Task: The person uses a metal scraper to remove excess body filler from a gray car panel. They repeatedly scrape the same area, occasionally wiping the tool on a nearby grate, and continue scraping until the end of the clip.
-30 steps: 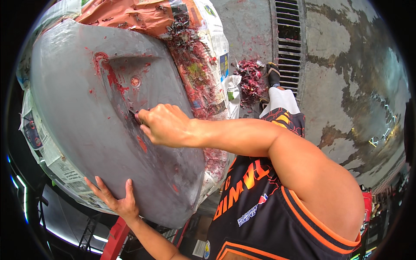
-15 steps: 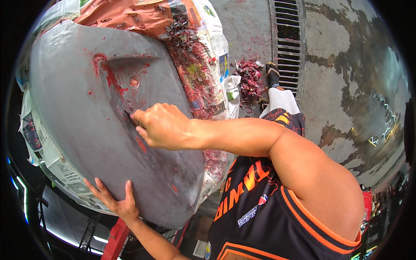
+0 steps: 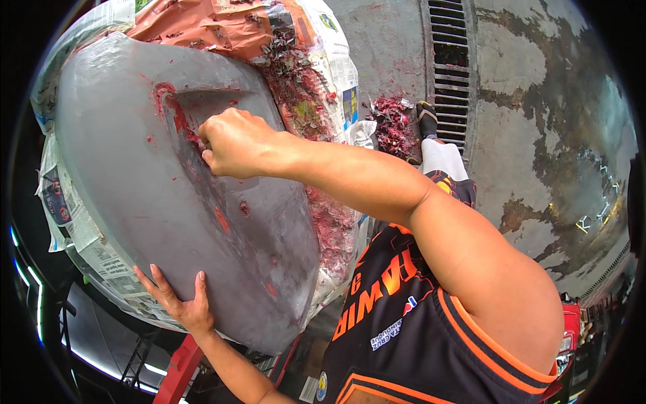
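Gripping tight, the right hand (image 3: 235,143) is curled into a fist pressed against the face of one large grey moulded panel (image 3: 168,202), beside a recessed pocket rimmed with red filler; whatever small tool the fist may enclose is hidden by the fingers, so what that grip holds cannot be told. One left hand (image 3: 178,303) lies flat and open on the panel's lower edge, fingers spread and thumb up, steadying it. The single panel stands tilted on a desk covered with sheets of newspaper (image 3: 74,222), and several small red patches dot its grey surface below the fist. Behind the panel's upper edge sits one crumpled piece of orange-brown paper (image 3: 202,27), with red dust and flakes (image 3: 296,87) strewn over the newspaper next to it. On the concrete floor, one heap of red scrapings (image 3: 393,121) lies near a metal drain grate (image 3: 447,60), close to the person's one visible dark shoe (image 3: 426,118).
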Demonstrator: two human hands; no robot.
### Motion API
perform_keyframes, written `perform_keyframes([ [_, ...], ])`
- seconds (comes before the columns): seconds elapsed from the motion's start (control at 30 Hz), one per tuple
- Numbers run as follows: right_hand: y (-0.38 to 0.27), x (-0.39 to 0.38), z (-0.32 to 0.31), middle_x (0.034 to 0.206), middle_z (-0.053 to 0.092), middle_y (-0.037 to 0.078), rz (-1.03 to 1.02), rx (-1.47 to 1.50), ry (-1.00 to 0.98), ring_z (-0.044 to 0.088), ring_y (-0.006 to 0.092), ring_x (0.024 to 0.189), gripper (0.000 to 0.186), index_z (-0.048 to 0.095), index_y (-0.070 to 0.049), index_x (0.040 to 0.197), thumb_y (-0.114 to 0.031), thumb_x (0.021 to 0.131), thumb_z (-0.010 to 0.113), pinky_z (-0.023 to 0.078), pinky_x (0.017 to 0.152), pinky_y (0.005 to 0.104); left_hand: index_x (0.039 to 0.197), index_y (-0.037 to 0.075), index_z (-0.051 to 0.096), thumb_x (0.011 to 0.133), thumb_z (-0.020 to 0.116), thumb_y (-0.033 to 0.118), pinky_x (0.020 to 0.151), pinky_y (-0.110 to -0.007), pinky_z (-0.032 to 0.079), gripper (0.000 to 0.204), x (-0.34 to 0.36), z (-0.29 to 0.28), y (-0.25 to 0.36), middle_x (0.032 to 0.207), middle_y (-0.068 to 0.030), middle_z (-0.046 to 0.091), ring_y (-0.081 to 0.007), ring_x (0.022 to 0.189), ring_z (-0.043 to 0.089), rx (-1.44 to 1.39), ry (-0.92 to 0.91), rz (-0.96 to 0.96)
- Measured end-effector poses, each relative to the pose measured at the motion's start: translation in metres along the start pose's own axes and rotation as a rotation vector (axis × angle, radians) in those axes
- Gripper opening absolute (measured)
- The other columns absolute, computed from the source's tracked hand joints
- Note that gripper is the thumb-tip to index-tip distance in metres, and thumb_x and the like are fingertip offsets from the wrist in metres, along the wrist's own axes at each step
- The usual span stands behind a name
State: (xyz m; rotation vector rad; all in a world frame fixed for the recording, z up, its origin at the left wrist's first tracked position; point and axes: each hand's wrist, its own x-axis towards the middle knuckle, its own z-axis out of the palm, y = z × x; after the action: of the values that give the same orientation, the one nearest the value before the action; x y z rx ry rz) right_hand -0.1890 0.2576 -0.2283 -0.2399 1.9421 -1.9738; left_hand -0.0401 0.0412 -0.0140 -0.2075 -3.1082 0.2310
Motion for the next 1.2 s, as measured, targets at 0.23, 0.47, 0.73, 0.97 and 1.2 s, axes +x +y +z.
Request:
perform_keyframes([
  [0.23, -0.005, -0.017, 0.017, 0.092, 0.073, 0.028, 0.014, -0.037, -0.003, 0.072, 0.0484, 0.092, 0.02, 0.072, 0.003, 0.099, -0.015, 0.091, 0.065, 0.058, 0.081, 0.0569, 0.162, 0.028, 0.04, 0.077, 0.088, 0.011, 0.125, -0.056, 0.028, 0.1, 0.001, -0.001, 0.001, 0.173, -0.016, 0.021, -0.0415, 0.157, 0.025, -0.034, -0.009, 0.001],
  [0.47, -0.004, -0.024, 0.027, 0.092, 0.073, 0.029, -0.026, -0.053, -0.025, 0.071, 0.0485, 0.087, 0.022, 0.07, 0.003, 0.101, -0.017, 0.093, 0.065, 0.058, 0.077, 0.0576, 0.162, 0.029, 0.04, 0.077, 0.088, 0.011, 0.124, -0.056, 0.03, 0.099, 0.0, 0.0, 0.0, 0.173, -0.0166, 0.021, -0.0416, 0.156, 0.028, 0.011, 0.007, 0.011],
  [0.73, 0.015, -0.021, 0.016, 0.095, 0.074, 0.026, 0.044, -0.155, 0.038, 0.072, 0.045, 0.095, 0.027, 0.071, 0.001, 0.104, -0.024, 0.095, 0.065, 0.057, 0.082, 0.0554, 0.162, 0.027, 0.041, 0.077, 0.088, 0.012, 0.124, -0.054, 0.032, 0.098, 0.001, 0.0, 0.005, 0.172, -0.0166, 0.022, -0.0416, 0.156, 0.029, -0.023, 0.013, -0.003],
  [0.97, 0.066, -0.031, 0.006, 0.099, 0.076, 0.022, 0.059, 0.212, 0.03, 0.074, 0.0348, 0.095, 0.045, 0.072, 0.0, 0.109, -0.038, 0.086, 0.081, 0.056, 0.085, 0.0425, 0.162, 0.026, 0.04, 0.077, 0.087, 0.011, 0.124, -0.054, 0.03, 0.098, 0.002, 0.001, 0.004, 0.173, -0.0165, 0.021, -0.0408, 0.156, 0.028, -0.005, 0.017, 0.022],
  [1.2, 0.104, -0.006, 0.032, 0.104, 0.079, 0.013, 0.017, 0.454, 0.024, 0.075, 0.0256, 0.103, 0.044, 0.076, -0.002, 0.111, -0.039, 0.087, 0.083, 0.056, 0.092, 0.0382, 0.163, 0.027, 0.039, 0.077, 0.087, 0.009, 0.125, -0.055, 0.028, 0.1, 0.001, 0.0, 0.002, 0.173, -0.0162, 0.021, -0.0406, 0.157, 0.026, -0.007, 0.0, 0.02],
])
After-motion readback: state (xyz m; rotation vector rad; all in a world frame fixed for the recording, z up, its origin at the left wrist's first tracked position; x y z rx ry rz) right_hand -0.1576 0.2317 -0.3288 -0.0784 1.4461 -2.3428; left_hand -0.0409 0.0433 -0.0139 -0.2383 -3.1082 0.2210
